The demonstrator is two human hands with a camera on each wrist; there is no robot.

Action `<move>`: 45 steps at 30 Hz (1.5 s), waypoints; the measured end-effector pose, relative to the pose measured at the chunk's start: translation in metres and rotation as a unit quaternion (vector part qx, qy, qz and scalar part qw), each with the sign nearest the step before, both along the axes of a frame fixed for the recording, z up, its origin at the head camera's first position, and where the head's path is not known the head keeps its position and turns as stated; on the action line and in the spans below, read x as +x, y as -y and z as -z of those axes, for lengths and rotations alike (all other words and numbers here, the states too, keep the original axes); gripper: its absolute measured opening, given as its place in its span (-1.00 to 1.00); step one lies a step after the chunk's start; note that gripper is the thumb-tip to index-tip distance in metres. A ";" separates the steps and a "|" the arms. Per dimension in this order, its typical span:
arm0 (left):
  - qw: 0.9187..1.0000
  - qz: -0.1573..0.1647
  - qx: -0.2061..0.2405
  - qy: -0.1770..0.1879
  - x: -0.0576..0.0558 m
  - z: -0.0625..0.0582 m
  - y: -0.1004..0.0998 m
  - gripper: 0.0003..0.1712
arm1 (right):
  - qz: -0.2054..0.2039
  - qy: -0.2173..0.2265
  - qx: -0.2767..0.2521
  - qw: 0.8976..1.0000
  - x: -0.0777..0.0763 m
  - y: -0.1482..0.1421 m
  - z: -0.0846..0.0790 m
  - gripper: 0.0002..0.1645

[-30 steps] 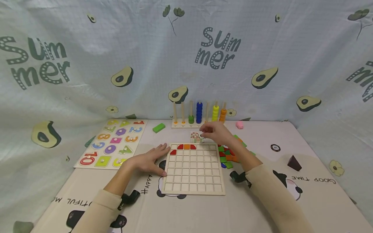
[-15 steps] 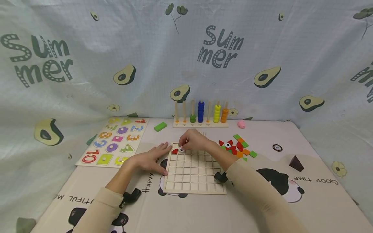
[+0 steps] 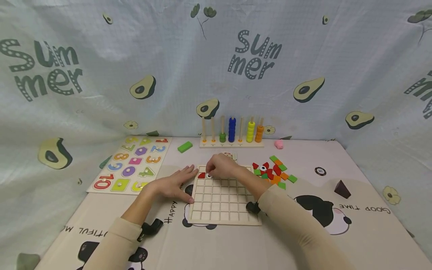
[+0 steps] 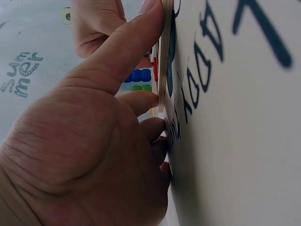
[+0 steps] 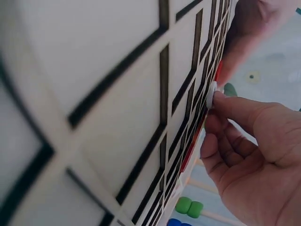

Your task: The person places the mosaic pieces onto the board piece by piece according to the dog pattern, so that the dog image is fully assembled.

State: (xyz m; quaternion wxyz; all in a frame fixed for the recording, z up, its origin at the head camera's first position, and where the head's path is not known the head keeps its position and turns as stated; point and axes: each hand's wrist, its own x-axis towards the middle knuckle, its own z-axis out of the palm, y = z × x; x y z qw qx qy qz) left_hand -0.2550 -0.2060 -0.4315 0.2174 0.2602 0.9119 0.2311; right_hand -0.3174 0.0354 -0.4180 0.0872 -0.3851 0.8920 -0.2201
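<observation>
A wooden grid board (image 3: pixel 216 207) lies on the table in front of the person. The left hand (image 3: pixel 173 185) rests with fingers spread at the board's left side, its thumb touching the edge. Over the upper left cells, the right hand (image 3: pixel 222 167) pinches a round white eye tile (image 5: pixel 211 95) with a black dot. It sits in or just over the second-row cell beside a red quarter-round tile (image 3: pixel 201 175); whether it lies fully down cannot be told. In the right wrist view, a red tile (image 5: pixel 189 157) shows past the fingers. The right hand hides most of the top row.
Loose red, green and orange tiles (image 3: pixel 277 170) lie right of the board. Behind it are a patterned card (image 3: pixel 228 155), partly hidden, and a bead-peg stand (image 3: pixel 231 145). A number puzzle (image 3: pixel 116 193), green block (image 3: pixel 185 146), pink piece (image 3: pixel 278 144), chip (image 3: pixel 320 171) and dark pyramid (image 3: pixel 342 189) surround it.
From above the card at the board's back, the right hand has moved left and down to the second row with the eye tile. The left hand has stayed at the board's edge.
</observation>
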 end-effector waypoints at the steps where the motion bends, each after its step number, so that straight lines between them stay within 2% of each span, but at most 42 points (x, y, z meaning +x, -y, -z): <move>1: 1.000 0.001 0.000 -0.001 0.000 0.000 0.000 0.27 | 0.002 -0.003 0.006 1.000 0.000 0.000 0.001 -0.94; 8: 1.000 0.004 -0.002 -0.005 0.001 0.000 0.001 0.27 | 0.005 -0.026 0.006 1.000 0.001 0.002 0.003 -0.93; 14: 1.000 0.011 -0.002 -0.010 0.001 0.000 0.000 0.27 | -0.010 -0.004 -0.031 0.999 0.004 -0.011 -0.007 -0.90; 20: 1.000 0.010 -0.006 -0.012 -0.001 0.001 -0.001 0.27 | 0.017 -0.001 -0.118 0.993 0.011 -0.065 -0.032 -0.73; 25: 1.000 0.014 0.000 -0.016 0.000 0.001 -0.001 0.27 | 0.083 -0.014 -0.157 0.984 0.016 -0.119 -0.041 -0.67; 29: 1.000 0.014 0.005 -0.017 0.001 0.001 0.000 0.26 | 0.131 -0.018 -0.146 0.980 0.013 -0.154 -0.036 -0.66; 33: 1.000 0.015 0.007 -0.017 0.001 0.001 0.000 0.26 | 0.147 -0.005 -0.111 0.983 0.006 -0.181 -0.025 -0.66; 38: 1.000 0.015 0.005 -0.017 0.002 0.000 -0.001 0.25 | 0.174 0.049 -0.072 0.981 -0.002 -0.202 -0.009 -0.72; 41: 1.000 0.014 0.008 -0.017 0.003 0.000 -0.001 0.25 | 0.166 0.089 -0.071 0.980 -0.005 -0.207 0.000 -0.78; 45: 1.000 0.012 0.012 -0.015 0.003 -0.001 -0.001 0.25 | 0.114 0.112 -0.067 0.985 -0.006 -0.205 0.007 -0.84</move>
